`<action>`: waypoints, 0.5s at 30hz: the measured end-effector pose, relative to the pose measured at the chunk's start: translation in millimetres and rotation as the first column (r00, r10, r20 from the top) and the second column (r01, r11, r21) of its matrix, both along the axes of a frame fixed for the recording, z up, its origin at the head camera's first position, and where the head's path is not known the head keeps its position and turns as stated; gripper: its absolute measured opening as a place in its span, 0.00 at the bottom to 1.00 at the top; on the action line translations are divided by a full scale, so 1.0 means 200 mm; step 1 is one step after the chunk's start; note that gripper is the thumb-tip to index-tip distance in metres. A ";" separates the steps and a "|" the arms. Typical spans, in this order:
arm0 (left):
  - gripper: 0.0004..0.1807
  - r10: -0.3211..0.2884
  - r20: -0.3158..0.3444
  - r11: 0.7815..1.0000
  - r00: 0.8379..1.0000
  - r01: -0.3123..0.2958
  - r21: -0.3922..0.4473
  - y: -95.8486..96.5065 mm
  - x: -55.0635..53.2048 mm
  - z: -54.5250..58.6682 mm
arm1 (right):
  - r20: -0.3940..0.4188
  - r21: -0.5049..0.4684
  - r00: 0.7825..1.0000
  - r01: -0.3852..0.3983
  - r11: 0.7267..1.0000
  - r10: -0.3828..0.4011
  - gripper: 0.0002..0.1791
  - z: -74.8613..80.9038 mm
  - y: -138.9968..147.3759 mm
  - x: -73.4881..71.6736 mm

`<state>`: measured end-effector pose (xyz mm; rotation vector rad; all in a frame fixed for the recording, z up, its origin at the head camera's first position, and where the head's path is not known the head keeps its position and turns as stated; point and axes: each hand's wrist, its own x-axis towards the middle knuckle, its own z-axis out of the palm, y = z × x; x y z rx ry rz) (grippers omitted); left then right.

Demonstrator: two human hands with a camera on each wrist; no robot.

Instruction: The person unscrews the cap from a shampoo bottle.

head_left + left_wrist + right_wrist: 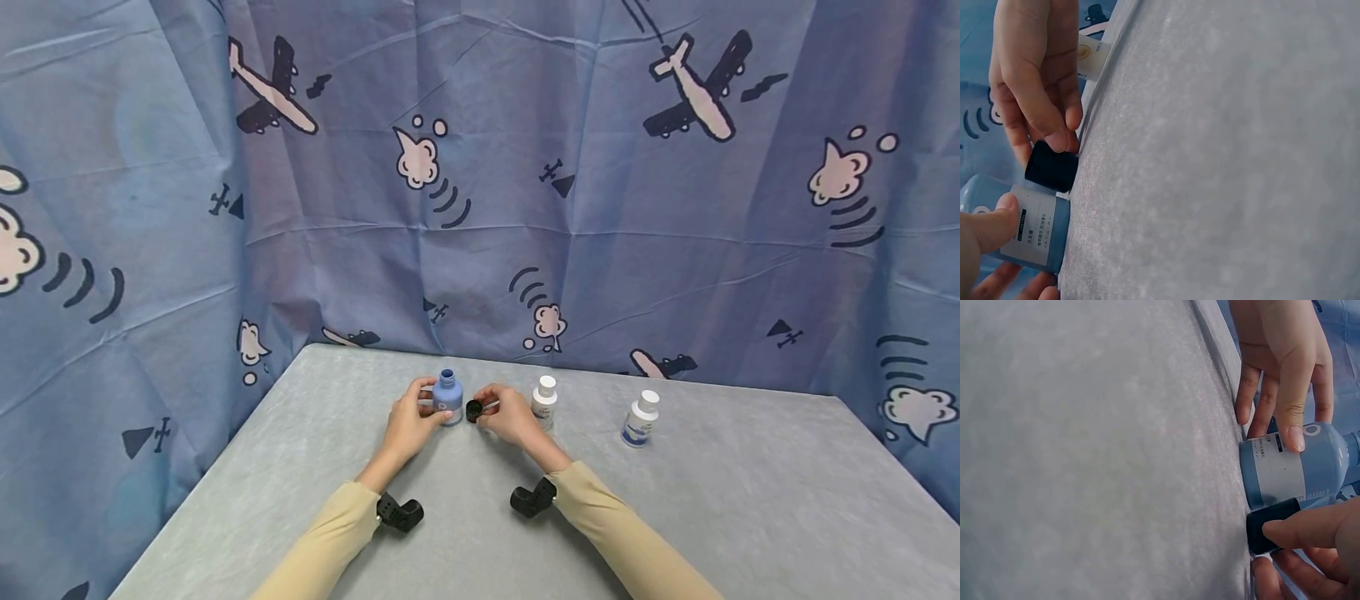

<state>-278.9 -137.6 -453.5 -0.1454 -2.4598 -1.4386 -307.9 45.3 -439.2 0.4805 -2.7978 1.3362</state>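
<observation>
A blue bottle [447, 398] with a pale label and an uncapped neck stands upright on the table. My left hand [408, 423] grips it from the left, the thumb across the label in the left wrist view. Just right of the bottle, a black cap [474, 410] is at table level, pinched between thumb and fingers of my right hand [512, 414]. In the right wrist view the black cap [1266, 528] sits close beside the blue bottle [1291, 465]; whether they touch I cannot tell.
A white bottle [545, 396] with a white cap stands just behind my right hand, partly hidden by it. Farther right is a similar white bottle [640, 419] with a blue-marked label. Behind the grey table [712, 500] hangs a blue patterned curtain [495, 183].
</observation>
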 end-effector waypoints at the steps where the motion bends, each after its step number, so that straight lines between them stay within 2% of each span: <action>1: 0.30 0.000 0.001 1.000 1.000 0.000 -0.002 0.00 0.00 0.00 | 0.004 0.000 1.000 0.002 1.000 -0.002 0.16 0.00 0.00 0.00; 7: 0.31 0.006 0.014 1.000 1.000 -0.006 -0.003 0.00 0.00 0.01 | 0.012 -0.004 1.000 0.010 1.000 -0.010 0.16 0.00 0.00 0.00; 15: 0.30 0.044 0.030 0.999 0.999 -0.044 -0.001 0.02 0.02 0.02 | 0.029 0.013 1.000 0.007 1.000 -0.007 0.16 0.00 0.01 0.00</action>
